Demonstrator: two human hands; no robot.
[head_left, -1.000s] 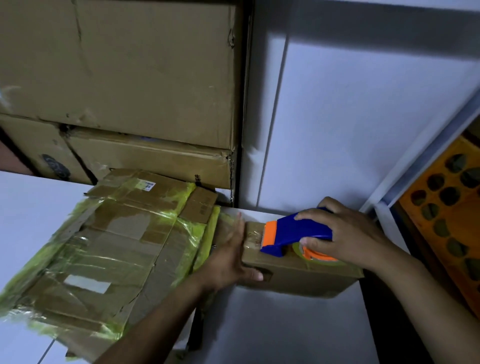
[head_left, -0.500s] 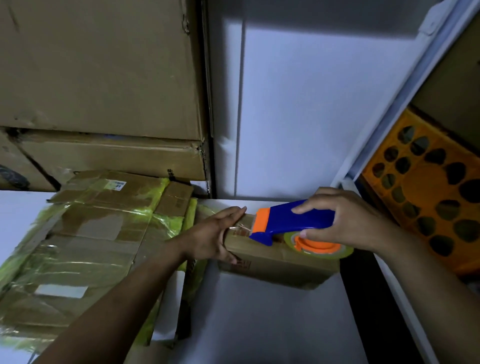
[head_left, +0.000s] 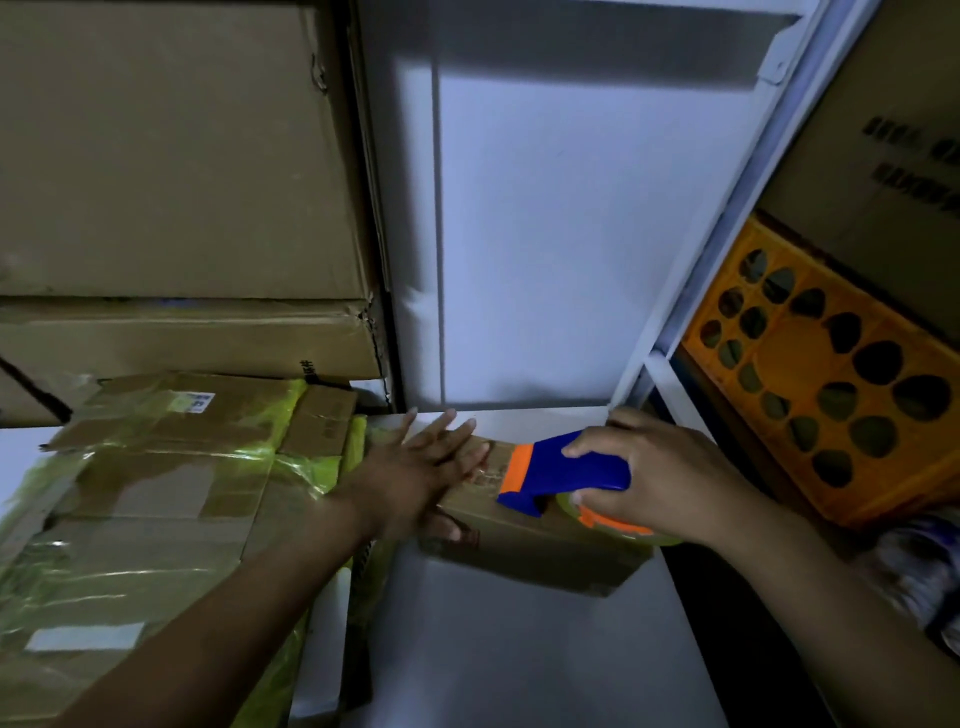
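A small brown cardboard box (head_left: 524, 545) lies on the white table (head_left: 509, 649). My left hand (head_left: 421, 467) presses flat on the box's left end, fingers straight and spread, thumb down its near side. My right hand (head_left: 670, 478) grips a blue and orange tape dispenser (head_left: 561, 473) that rests on the top of the box, its orange front edge pointing left toward my left hand. A roll of clear tape sits under my right palm, mostly hidden.
Flattened cardboard wrapped in yellow-green tape (head_left: 156, 493) lies at the left on the table. Large cartons (head_left: 171, 156) are stacked behind it. A white wall panel (head_left: 561, 234) stands behind the box. An orange perforated crate (head_left: 831, 395) sits at the right.
My left hand has slid from the box's left side up onto its top and flattened, fingers spread. The dispenser has stayed on the box top. The camera view has shifted to the right.
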